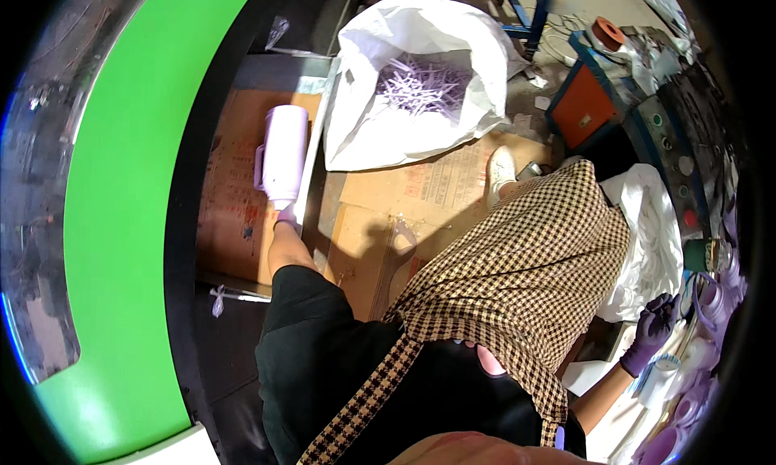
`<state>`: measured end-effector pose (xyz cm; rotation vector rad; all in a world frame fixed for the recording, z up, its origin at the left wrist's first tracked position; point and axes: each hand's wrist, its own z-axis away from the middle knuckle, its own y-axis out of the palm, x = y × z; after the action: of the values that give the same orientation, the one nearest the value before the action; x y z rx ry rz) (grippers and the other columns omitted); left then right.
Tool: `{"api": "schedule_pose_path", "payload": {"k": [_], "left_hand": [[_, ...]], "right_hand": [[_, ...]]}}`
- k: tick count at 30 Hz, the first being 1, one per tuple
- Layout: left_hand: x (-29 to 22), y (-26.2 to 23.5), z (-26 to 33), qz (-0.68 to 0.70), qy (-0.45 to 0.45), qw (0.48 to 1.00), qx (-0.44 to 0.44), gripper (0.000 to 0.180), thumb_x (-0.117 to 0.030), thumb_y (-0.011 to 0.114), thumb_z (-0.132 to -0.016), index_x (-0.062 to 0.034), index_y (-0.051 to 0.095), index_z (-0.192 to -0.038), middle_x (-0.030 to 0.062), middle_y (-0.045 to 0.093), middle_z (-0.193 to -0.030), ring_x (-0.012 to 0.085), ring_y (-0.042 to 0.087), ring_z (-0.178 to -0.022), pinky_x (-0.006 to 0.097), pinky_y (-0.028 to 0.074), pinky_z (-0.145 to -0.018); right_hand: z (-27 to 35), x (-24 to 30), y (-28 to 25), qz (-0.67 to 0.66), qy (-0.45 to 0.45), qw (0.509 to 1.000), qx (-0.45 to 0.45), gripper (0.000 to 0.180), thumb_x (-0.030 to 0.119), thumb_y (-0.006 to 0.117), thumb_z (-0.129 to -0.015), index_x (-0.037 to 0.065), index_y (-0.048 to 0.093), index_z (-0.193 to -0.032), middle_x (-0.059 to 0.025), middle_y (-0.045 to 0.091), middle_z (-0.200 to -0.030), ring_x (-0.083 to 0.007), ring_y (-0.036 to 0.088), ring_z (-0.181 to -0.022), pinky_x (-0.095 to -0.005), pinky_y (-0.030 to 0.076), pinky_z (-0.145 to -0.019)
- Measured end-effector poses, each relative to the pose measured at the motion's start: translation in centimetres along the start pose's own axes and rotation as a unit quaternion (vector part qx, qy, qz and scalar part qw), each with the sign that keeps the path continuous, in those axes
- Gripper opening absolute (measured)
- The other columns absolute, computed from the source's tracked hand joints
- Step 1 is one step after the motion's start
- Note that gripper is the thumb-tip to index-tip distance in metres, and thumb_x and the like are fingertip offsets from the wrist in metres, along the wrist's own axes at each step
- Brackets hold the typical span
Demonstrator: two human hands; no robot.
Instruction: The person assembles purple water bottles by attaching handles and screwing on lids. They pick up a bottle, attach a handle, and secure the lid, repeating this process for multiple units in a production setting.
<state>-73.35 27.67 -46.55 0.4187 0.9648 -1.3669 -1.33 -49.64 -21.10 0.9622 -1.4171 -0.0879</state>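
As the left arm [287, 251] reaches forward in the head view, the left hand [285, 214] grips the narrow end of a lavender tumbler [288, 146] over a cardboard-lined tray [230, 162], while the gloved right hand [653, 328] is half-curled, its hold unclear. Beside the tray, a white sack [364, 138] contains purple strips [422, 85]; lavender vessels [693, 404] crowd the right edge.

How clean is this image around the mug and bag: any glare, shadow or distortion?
Head view: hard light nearly whites out parts of the white bag; head view: a dark shadow crosses the floor cardboard, while the lavender mug is brightly lit; head view: the green panel bows, corners black.
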Motion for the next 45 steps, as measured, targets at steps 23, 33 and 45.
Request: {"api": "schedule_pose_path", "payload": {"k": [23,33,45], "left_hand": [[-20.9,18.8,47.6,-0.153,0.872,0.431,0.177,0.04,-0.034,0.092,-0.063,-0.0217,0.075,-0.097,0.0065,0.066,-0.12,0.0276,0.057,-0.121,0.054,0.021,-0.122],[-13.1,29.4,60.5,-0.071,0.823,0.389,0.408,0.093,-0.037,0.089,-0.065,-0.0048,0.049,-0.143,0.0101,0.062,-0.126,0.0342,0.059,-0.117,0.05,0.042,-0.104],[-11.8,28.1,61.9,-0.133,0.853,0.312,0.397,0.062,-0.029,0.078,-0.072,-0.0052,0.062,-0.127,0.0103,0.066,-0.127,0.0293,0.063,-0.113,0.052,0.039,-0.112]], "right_hand": [[2.0,-9.7,26.3,0.268,0.049,0.961,-0.039,0.016,0.013,0.062,-0.094,0.001,0.067,-0.104,-0.0042,0.066,-0.097,-0.0144,0.063,-0.092,-0.0287,0.051,-0.081],[3.0,-9.4,30.2,0.57,-0.3,0.757,0.113,0.05,0.01,0.079,-0.075,0.007,0.065,-0.124,-0.0161,0.064,-0.124,-0.0339,0.065,-0.108,-0.0398,0.054,-0.09],[0.4,-17.8,29.0,0.654,-0.248,0.694,0.171,0.037,0.029,0.082,-0.066,0.017,0.066,-0.097,-0.0006,0.063,-0.096,-0.0252,0.065,-0.069,-0.0384,0.052,-0.058]]}}
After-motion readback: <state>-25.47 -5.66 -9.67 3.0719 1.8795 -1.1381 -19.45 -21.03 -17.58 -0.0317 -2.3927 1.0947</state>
